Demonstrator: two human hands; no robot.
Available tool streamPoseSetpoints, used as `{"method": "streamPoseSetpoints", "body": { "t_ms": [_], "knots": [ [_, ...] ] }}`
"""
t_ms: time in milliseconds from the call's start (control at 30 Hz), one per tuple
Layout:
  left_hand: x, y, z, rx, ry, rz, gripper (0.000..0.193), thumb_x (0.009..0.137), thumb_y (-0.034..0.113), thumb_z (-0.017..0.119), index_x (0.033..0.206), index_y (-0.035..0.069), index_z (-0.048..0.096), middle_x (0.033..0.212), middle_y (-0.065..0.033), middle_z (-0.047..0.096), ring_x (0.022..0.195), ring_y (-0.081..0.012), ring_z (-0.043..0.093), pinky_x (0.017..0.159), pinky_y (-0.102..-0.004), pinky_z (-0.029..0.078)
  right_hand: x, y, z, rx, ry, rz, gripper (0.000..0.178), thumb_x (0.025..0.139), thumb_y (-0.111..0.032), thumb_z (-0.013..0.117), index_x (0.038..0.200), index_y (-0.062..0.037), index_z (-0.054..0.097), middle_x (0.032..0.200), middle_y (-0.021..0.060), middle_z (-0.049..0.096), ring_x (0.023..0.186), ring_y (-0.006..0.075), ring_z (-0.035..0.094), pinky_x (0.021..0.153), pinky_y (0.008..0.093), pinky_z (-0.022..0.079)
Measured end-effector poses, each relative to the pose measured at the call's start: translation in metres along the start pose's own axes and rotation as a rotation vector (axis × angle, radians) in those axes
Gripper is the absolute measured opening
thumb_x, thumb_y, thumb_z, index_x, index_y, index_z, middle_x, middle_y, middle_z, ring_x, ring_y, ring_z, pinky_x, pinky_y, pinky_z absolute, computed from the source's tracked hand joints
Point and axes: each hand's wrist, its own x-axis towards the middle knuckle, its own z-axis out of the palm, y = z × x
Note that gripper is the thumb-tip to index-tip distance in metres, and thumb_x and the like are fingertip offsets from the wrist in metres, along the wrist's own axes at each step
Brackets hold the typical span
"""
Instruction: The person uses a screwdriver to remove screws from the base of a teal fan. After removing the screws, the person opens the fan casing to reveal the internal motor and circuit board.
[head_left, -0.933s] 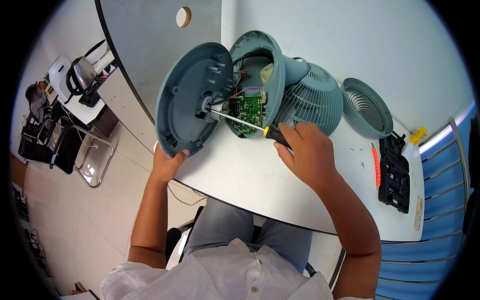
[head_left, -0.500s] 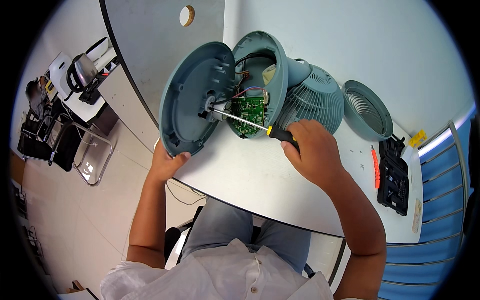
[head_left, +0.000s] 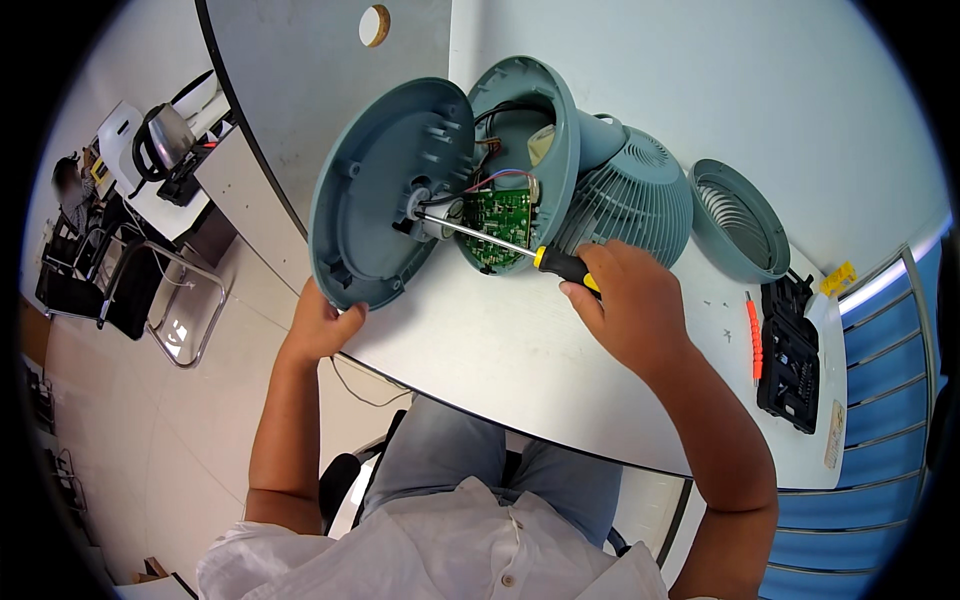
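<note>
Gripping screwdriver (head_left: 520,250) within right-hand fingers (head_left: 585,295)

Bright, even light, sharp centre, fisheye bending and dark rim.

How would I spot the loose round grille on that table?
Start at the opened teal fan in the middle of the white table. Look just right of its ribbed body: the loose grille lies there alone, a teal ring with slats, left of the black tool case.

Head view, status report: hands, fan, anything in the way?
Left hand grips base cover. Right hand holds screwdriver, tip inside fan base. Nothing in the way.
</note>
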Motion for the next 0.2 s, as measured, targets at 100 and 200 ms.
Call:
{"method": "streamPoseSetpoints", "body": {
  "t_ms": [100,200],
  "knots": [
    [-0.0020,-0.0015,0.0006,-0.067,0.028,-0.048,0.036,0.068,0.001,0.054,0.104,0.001,0.053,0.094,-0.0044,0.056,0.085,-0.0118,0.050,0.074,-0.0269,0.043,-0.0047,-0.0053,0.0049,0.010,0.003,0.031,0.025,0.074,-0.025,0.071,0.086,-0.0081,0.057,0.074,0.0048,0.053,0.068,0.0214,0.056,0.057,0.0329,0.047],
    [-0.0050,-0.0084,-0.0003,-0.071,0.029,-0.101,0.043,0.070,0.003,0.054,0.112,0.002,0.050,0.097,-0.0050,0.055,0.087,-0.0126,0.050,0.074,-0.0272,0.043,-0.0055,-0.0088,0.0060,0.041,-0.054,0.102,0.026,0.074,-0.024,0.071,0.090,-0.0087,0.058,0.075,0.0044,0.054,0.069,0.0210,0.056,0.057,0.0327,0.047]
  ]
}}
